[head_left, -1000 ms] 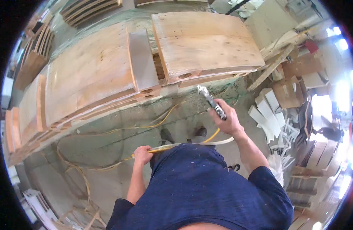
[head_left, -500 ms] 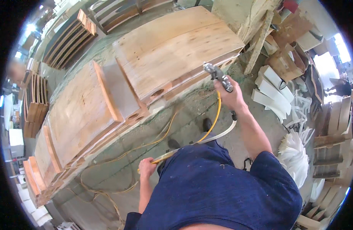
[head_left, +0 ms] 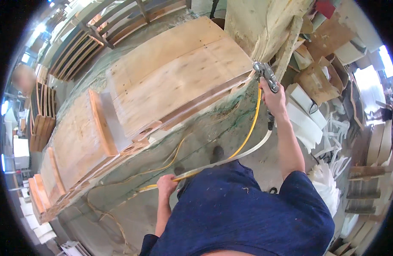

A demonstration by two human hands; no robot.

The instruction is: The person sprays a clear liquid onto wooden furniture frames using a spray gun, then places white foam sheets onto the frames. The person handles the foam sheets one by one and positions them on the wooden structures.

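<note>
My right hand (head_left: 274, 99) grips a metal spray gun (head_left: 267, 77), held just off the right end of a large wooden panel (head_left: 175, 81). From the gun a yellow hose (head_left: 253, 130) and a whitish hose (head_left: 252, 147) curve down past my legs. Lower left, my left hand (head_left: 165, 185) is closed around the hoses. The panel is pale plywood with dark spots. To its left are a grey gap, an upright board (head_left: 103, 123) and more wooden sections, all standing along a low ledge. Oval cut-outs show in the front edge.
Stacked curved wooden frames (head_left: 77, 55) stand at the far left. A cardboard box (head_left: 318, 81), white foam sheets (head_left: 305, 113) and white strips lie to the right. A rough pale post (head_left: 258, 30) rises behind the panel's right end. Loose hose (head_left: 115, 219) trails over the floor.
The spray gun in my right hand has moved right, toward the panel's end. The view has shifted, and my left hand still holds the hoses.
</note>
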